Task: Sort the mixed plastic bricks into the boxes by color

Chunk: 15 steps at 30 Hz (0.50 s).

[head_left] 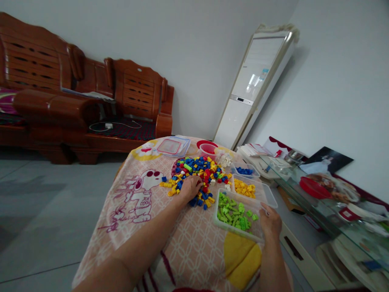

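My left hand rests on a heap of mixed toy building bricks in blue, yellow, red and green. Its fingers curl down among the bricks, and whatever they may pinch is hidden. At the right, my right hand closes on the side rim of a clear plastic container. Loose green bricks lie inside that container. Behind it, yellow bricks fill part of a second clear box, and blue bricks sit in a smaller one farther back.
A patterned cloth covers the round table. Flat plastic lids, a red-and-clear bowl and a bag of white pieces stand at the far side. A glass-topped cabinet borders the table's right; a wooden sofa stands beyond.
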Each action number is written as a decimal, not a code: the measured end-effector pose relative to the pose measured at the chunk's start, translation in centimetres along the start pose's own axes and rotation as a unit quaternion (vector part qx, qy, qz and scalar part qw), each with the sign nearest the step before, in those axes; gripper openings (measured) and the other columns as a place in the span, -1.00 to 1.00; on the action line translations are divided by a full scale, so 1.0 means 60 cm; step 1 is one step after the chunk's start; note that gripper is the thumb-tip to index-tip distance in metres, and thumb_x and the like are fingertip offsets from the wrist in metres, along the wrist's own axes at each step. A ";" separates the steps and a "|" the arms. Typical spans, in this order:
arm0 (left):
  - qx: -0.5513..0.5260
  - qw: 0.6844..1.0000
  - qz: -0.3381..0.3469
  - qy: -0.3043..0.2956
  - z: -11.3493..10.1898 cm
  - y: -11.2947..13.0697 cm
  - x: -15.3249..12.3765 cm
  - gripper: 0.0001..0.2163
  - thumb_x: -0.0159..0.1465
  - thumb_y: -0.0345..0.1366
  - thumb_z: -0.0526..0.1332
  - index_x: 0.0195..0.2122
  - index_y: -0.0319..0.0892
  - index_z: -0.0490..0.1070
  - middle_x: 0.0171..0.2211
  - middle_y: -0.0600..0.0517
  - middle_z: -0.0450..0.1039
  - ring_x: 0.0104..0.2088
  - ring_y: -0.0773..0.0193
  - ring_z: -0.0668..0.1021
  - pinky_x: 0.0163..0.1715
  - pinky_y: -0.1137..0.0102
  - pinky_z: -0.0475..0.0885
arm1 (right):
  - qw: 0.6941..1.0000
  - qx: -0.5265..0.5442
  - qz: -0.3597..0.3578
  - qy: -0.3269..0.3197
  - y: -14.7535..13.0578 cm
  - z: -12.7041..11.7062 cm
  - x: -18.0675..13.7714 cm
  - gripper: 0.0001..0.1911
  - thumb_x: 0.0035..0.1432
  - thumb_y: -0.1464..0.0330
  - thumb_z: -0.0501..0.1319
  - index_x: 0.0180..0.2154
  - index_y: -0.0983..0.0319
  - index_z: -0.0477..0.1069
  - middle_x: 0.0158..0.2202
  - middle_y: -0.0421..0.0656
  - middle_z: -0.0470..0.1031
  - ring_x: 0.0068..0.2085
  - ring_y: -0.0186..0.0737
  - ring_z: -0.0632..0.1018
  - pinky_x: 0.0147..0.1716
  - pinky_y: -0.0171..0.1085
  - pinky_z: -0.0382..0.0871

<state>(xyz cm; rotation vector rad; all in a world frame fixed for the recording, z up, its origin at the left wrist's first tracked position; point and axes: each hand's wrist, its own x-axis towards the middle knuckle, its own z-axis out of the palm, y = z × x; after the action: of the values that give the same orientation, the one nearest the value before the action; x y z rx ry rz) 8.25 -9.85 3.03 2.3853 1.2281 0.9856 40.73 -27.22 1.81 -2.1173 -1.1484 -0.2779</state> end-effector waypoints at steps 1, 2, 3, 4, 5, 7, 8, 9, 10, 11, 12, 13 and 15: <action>-0.015 1.000 0.000 0.007 0.001 -0.001 0.000 -0.92 0.22 -0.39 0.18 -0.36 -0.19 0.46 -0.34 -0.01 0.51 -0.29 0.25 0.50 -0.21 0.38 0.36 | 1.000 0.000 0.000 0.002 0.001 0.001 0.000 -0.46 -0.01 0.19 0.01 -0.13 0.34 0.55 -0.13 0.07 0.56 -0.19 -0.03 0.52 -0.14 -0.13 0.34; -0.029 0.999 0.001 0.013 0.001 -0.001 0.000 -0.92 0.22 -0.39 0.17 -0.35 -0.19 0.46 -0.35 -0.01 0.51 -0.30 0.26 0.50 -0.22 0.39 0.35 | 1.000 -0.001 -0.001 0.005 0.001 0.001 0.000 -0.46 -0.01 0.19 0.01 -0.13 0.34 0.55 -0.14 0.07 0.56 -0.20 -0.03 0.52 -0.15 -0.13 0.35; -0.042 0.999 0.005 0.019 0.002 -0.001 0.000 -0.92 0.23 -0.39 0.17 -0.34 -0.19 0.45 -0.35 0.00 0.51 -0.30 0.26 0.50 -0.23 0.40 0.35 | 1.000 -0.002 -0.003 0.009 0.001 0.001 0.000 -0.46 -0.01 0.19 0.01 -0.14 0.34 0.56 -0.15 0.07 0.57 -0.22 -0.03 0.52 -0.16 -0.13 0.35; -0.053 0.998 0.012 0.026 0.003 0.000 0.000 -0.92 0.23 -0.39 0.16 -0.34 -0.19 0.45 -0.35 0.00 0.51 -0.30 0.26 0.50 -0.23 0.40 0.35 | 1.000 -0.002 -0.004 0.013 0.000 0.001 0.000 -0.46 -0.01 0.20 0.01 -0.14 0.34 0.56 -0.15 0.07 0.57 -0.22 -0.04 0.52 -0.16 -0.13 0.35; -0.062 0.997 0.021 0.032 0.004 0.002 0.000 -0.91 0.24 -0.38 0.16 -0.33 -0.19 0.45 -0.35 0.00 0.51 -0.30 0.26 0.50 -0.23 0.40 0.34 | 1.000 -0.001 -0.005 0.015 0.000 0.001 0.000 -0.46 -0.01 0.20 0.01 -0.14 0.33 0.56 -0.15 0.07 0.57 -0.23 -0.04 0.52 -0.17 -0.13 0.35; -0.075 0.995 0.044 0.041 0.009 0.008 -0.001 -0.90 0.25 -0.36 0.15 -0.33 -0.18 0.45 -0.35 0.01 0.51 -0.29 0.26 0.50 -0.22 0.40 0.34 | 1.000 0.000 -0.003 0.015 -0.001 0.000 0.000 -0.46 -0.01 0.20 0.02 -0.14 0.33 0.56 -0.15 0.06 0.57 -0.23 -0.04 0.52 -0.17 -0.13 0.34; -0.080 0.994 0.054 0.042 0.012 0.012 -0.003 -0.90 0.25 -0.35 0.14 -0.32 -0.18 0.45 -0.35 0.01 0.51 -0.29 0.26 0.50 -0.22 0.40 0.34 | 1.000 0.001 -0.001 0.014 -0.002 -0.001 0.000 -0.46 -0.02 0.20 0.02 -0.13 0.32 0.56 -0.15 0.06 0.57 -0.23 -0.04 0.52 -0.17 -0.13 0.34; -0.086 0.993 0.063 0.043 0.015 0.018 -0.006 -0.90 0.25 -0.34 0.15 -0.32 -0.18 0.45 -0.35 0.00 0.51 -0.29 0.26 0.50 -0.21 0.40 0.34 | 1.000 0.001 0.001 0.012 -0.002 -0.001 0.000 -0.46 -0.02 0.19 0.02 -0.13 0.32 0.56 -0.15 0.07 0.57 -0.22 -0.03 0.52 -0.17 -0.13 0.35; -0.094 0.992 0.073 0.043 0.019 0.023 -0.008 -0.90 0.26 -0.33 0.15 -0.31 -0.18 0.45 -0.35 0.00 0.51 -0.28 0.25 0.50 -0.20 0.39 0.34 | 1.000 0.002 0.003 0.009 -0.002 -0.002 0.000 -0.46 -0.02 0.19 0.02 -0.13 0.32 0.56 -0.14 0.07 0.57 -0.21 -0.02 0.52 -0.17 -0.13 0.35; -0.103 0.990 0.086 0.043 0.023 0.030 -0.012 -0.89 0.26 -0.32 0.15 -0.29 -0.19 0.45 -0.33 -0.01 0.51 -0.27 0.25 0.51 -0.19 0.39 0.35 | 1.000 0.002 0.006 0.007 -0.002 -0.002 0.000 -0.46 -0.02 0.19 0.02 -0.13 0.32 0.56 -0.14 0.07 0.56 -0.21 -0.02 0.52 -0.16 -0.13 0.34; -0.113 0.988 0.100 0.042 0.027 0.038 -0.016 -0.88 0.27 -0.31 0.15 -0.27 -0.19 0.45 -0.31 -0.02 0.51 -0.25 0.24 0.51 -0.18 0.38 0.35 | 1.000 0.001 0.008 0.004 -0.003 -0.003 0.000 -0.46 -0.02 0.19 0.02 -0.13 0.32 0.56 -0.14 0.07 0.56 -0.20 -0.01 0.52 -0.16 -0.12 0.34; -0.122 0.985 0.118 0.039 0.031 0.045 -0.019 -0.88 0.27 -0.31 0.14 -0.25 -0.19 0.45 -0.30 -0.03 0.51 -0.23 0.24 0.50 -0.16 0.38 0.35 | 1.000 -0.001 0.010 0.001 -0.004 -0.004 0.000 -0.46 -0.02 0.19 0.02 -0.12 0.32 0.56 -0.13 0.07 0.56 -0.20 -0.01 0.52 -0.16 -0.12 0.34; -0.137 0.978 0.157 0.029 0.035 0.062 -0.026 -0.86 0.29 -0.29 0.14 -0.23 -0.19 0.45 -0.28 -0.04 0.51 -0.21 0.24 0.50 -0.15 0.38 0.35 | 1.000 -0.002 0.014 -0.002 -0.005 -0.005 -0.001 -0.45 -0.02 0.19 0.02 -0.12 0.32 0.55 -0.13 0.08 0.56 -0.20 0.00 0.52 -0.15 -0.11 0.34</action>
<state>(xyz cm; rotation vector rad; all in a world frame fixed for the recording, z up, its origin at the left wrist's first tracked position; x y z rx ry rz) 11.29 -13.21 2.73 2.3813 0.6864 1.2350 40.50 -27.32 2.16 -2.1369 -1.1211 -0.2641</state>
